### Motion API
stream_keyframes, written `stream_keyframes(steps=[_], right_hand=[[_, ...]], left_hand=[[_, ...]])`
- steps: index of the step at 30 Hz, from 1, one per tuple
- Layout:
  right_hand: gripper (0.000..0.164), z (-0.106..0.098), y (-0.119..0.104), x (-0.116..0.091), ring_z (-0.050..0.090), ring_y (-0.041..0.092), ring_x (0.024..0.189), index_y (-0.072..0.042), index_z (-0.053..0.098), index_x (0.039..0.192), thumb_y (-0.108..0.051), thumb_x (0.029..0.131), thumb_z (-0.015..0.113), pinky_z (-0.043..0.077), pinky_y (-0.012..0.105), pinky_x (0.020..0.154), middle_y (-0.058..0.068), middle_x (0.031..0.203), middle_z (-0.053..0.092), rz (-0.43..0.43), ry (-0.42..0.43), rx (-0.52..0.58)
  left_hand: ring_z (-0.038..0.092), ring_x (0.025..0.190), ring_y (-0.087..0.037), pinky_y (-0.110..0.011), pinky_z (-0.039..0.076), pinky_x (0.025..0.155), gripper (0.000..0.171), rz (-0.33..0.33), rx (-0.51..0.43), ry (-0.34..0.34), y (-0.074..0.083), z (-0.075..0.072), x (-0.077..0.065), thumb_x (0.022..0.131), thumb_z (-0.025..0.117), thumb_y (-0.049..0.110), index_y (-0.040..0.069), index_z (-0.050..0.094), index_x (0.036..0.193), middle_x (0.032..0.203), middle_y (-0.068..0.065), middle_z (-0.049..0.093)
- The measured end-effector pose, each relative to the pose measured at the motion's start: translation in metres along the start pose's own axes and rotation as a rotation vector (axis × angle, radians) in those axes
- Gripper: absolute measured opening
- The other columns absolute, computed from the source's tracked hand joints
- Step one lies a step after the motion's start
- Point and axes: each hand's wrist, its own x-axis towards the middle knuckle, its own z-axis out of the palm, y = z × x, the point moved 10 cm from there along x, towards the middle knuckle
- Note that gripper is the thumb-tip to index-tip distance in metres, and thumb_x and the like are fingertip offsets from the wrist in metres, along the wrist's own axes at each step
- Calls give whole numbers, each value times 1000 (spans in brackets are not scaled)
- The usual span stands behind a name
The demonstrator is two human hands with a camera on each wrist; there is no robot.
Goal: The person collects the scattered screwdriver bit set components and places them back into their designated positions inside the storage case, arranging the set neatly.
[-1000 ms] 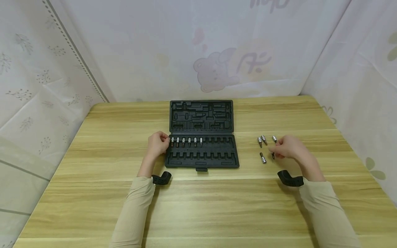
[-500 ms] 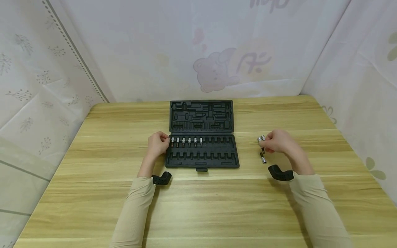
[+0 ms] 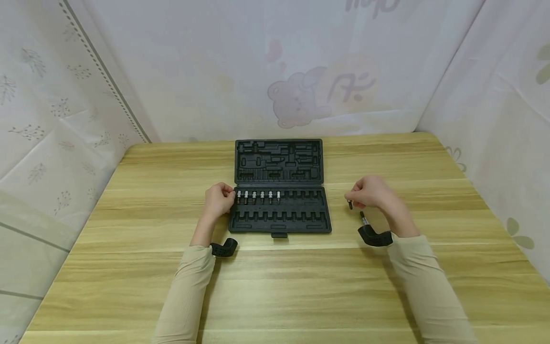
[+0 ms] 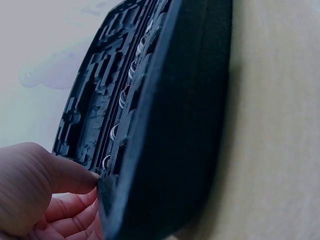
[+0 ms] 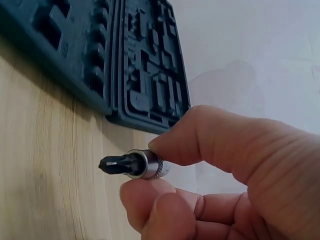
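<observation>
Bit socket [image 5: 149,165] pinched in right grip [image 3: 370,192], liable to drop through rolling on its round side; black case [image 3: 275,209] pinched in left grip [image 3: 218,198].

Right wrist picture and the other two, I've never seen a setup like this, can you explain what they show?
There's no machine: a person works bare-handed. The wide picture looks down from the head; the two close ones look from each wrist. On the wooden table lies an open black case with six bits in one row. The left hand holds the case's left edge. The right hand pinches a bit; whether it hides more, I can't tell. Another bit lies nearby.
</observation>
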Motion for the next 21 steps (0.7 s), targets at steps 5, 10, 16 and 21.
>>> stream_keyframes(steps=[5,10,16,21], right_hand=[[24,4,-11,5,46,12,52,-3,63,65,-18,82,58,35,25,53,-3,52,57,-14,3,-26],[23,8,-21,9,45,12,53,-2,64,69,-19,83,59,35,25,52,-2,54,58,-18,-6,-16],[24,13,-29,14,47,12,53,-3,64,68,-20,84,59,35,25,52,-3,54,58,-18,-13,-24],[26,17,-40,18,48,12,52,-4,64,65,-20,86,60,34,25,53,-2,53,59,-46,-15,-21]], left_hand=[[47,46,-10,-22,44,43,10,5,3,2,0,-1,0,87,55,2,-6,60,91,71,-10,55],[48,47,-10,-22,44,43,11,2,5,-1,0,-1,0,88,55,3,-7,60,92,72,-11,55],[48,47,-11,-22,44,43,11,-9,5,-6,0,0,0,88,56,3,-6,60,93,72,-11,55],[49,48,-11,-22,44,44,11,-13,10,-6,0,0,1,88,56,4,-6,60,93,73,-11,56]])
